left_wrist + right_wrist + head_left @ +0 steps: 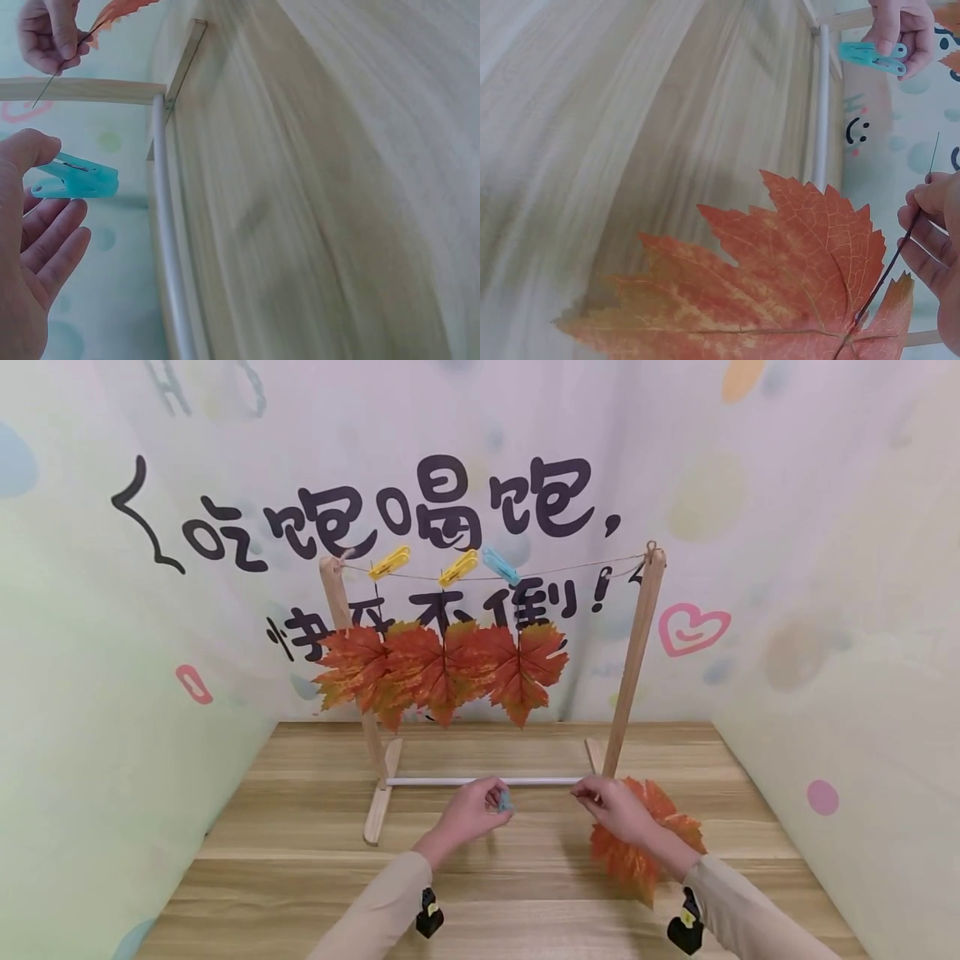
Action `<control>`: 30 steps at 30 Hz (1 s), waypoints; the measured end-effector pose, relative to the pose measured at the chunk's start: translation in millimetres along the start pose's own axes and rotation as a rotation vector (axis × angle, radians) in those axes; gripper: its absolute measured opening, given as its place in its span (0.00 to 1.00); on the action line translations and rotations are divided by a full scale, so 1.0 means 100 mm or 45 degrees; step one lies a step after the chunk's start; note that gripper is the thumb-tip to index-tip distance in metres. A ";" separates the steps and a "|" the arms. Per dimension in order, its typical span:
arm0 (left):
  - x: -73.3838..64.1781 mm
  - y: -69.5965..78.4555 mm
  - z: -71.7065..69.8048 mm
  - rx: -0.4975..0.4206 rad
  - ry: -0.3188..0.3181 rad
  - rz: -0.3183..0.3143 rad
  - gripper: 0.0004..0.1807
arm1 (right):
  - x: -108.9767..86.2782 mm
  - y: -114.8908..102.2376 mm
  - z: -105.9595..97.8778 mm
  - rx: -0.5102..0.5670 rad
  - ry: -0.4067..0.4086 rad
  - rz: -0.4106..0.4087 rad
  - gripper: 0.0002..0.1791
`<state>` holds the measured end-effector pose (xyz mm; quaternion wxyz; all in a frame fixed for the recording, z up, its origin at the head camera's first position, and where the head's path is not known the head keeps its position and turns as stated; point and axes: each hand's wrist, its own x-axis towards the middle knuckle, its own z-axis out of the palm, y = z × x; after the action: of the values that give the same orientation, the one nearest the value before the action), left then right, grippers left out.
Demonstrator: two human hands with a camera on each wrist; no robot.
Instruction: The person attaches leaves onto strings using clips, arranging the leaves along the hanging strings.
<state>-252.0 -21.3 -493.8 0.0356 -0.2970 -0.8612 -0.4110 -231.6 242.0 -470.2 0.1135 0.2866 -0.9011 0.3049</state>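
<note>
A blue clothespin (82,178) is pinched between the thumb and fingers of my left hand (471,812), above the table in front of the white rod. My right hand (618,810) pinches the thin dark stem (889,270) of an orange-red maple leaf (780,277); in the head view the leaf hangs partly behind that hand and wrist. The hands are apart, the clothespin not touching the stem. Behind them a string (577,566) runs between two wooden posts, and three similar leaves (442,668) hang from it by two yellow clothespins (458,568) and a blue one (501,565).
The wooden stand has a left post (337,593) and a right post (636,664), joined low down by a white rod (487,781). Its left foot (378,814) lies on the wood-grain table (300,893). Printed fabric walls (825,610) enclose the table at the back and sides.
</note>
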 end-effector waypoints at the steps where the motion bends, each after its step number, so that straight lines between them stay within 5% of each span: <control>1: 0.00 0.00 -0.01 0.003 0.000 0.007 0.12 | 0.01 -0.01 -0.02 0.005 0.001 -0.003 0.09; 13: 0.03 0.00 -0.18 0.029 0.012 -0.030 0.15 | 0.17 -0.11 -0.25 0.059 -0.023 0.012 0.10; 21: 0.09 0.00 -0.31 0.030 0.025 -0.038 0.17 | 0.27 -0.17 -0.37 0.092 0.121 -0.073 0.10; 30: 0.16 0.13 -0.52 0.105 0.014 0.048 0.16 | 0.36 -0.26 -0.55 0.034 0.221 -0.079 0.08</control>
<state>-267.9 -44.9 -446.2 0.0604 -0.3093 -0.8713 -0.3762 -244.3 242.7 -401.0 0.1965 0.2883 -0.8745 0.3370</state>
